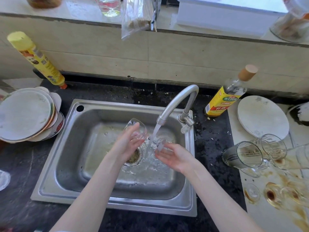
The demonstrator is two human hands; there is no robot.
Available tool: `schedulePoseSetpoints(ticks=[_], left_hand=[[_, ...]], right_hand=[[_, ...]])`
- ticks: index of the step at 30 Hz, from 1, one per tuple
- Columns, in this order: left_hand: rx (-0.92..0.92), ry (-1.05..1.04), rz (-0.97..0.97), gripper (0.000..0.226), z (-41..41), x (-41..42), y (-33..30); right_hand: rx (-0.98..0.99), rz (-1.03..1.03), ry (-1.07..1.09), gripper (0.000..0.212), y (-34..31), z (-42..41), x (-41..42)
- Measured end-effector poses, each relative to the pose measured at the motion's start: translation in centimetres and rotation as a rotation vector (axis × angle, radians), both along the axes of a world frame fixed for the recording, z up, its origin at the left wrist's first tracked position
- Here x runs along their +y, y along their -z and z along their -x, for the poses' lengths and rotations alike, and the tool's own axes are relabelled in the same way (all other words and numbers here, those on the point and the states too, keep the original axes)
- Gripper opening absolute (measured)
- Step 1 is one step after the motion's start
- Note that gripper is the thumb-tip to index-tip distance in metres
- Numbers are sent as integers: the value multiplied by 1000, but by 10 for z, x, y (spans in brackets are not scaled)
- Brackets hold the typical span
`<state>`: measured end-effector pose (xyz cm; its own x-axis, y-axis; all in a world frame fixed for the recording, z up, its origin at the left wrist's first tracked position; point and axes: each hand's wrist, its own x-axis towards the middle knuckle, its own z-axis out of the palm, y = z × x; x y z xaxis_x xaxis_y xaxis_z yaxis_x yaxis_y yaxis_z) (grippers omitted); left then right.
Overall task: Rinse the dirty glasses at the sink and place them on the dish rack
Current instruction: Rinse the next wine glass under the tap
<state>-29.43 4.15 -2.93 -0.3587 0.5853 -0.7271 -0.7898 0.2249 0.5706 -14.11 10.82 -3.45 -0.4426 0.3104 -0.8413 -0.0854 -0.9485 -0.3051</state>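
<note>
The big metal sink [70,164] is sitting in the dark desk [25,181], and water is running down from the tap [177,101] into it. Over the sink, the left hand [128,141] is holding a clear glass [137,128], with its fingers curled round the side, so that grip is closed on it. The right hand [175,156] is held out flat and loose under the water. There may be a bit of glass by its fingertips, but the splash is hiding it, so I am not saying it is holding anything.

The glass is probably light and stiff. It is wet, so it is likely slippery, and it could break if it is dropped. Holding it round the middle looks safest.

More dirty glasses [247,154] are lying on the white board on the right, some tipped over, with brown stains. No dish rack is showing.

The yellow label on the bottle [224,101] has Chinese writing, too small to read. The tall yellow bottle [36,59] has a cartoon face.
</note>
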Motion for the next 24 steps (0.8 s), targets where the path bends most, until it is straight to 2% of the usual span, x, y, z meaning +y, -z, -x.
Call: schedulePoseSetpoints(ticks=[2,5,8,17,21,24], left_hand=[[219,110,1,70,-7,-3,-2],[613,287,7,62,-20,-7,-9],[798,424,-82,60,-27,-10,-10],[956,514,-169,60,-39,-14,-2],[976,534,-158,58,-39,-15,4],[1001,554,-145,60,-38,-18,11]], right_hand=[[11,88,37,11,4,-2,-3],[36,159,67,27,10,-4,-6],[-8,142,43,29,17,-4,-8],[-85,106,21,25,31,-23,5],[-112,36,176,38,30,-20,29],[-111,-25,257,39,30,-18,47]])
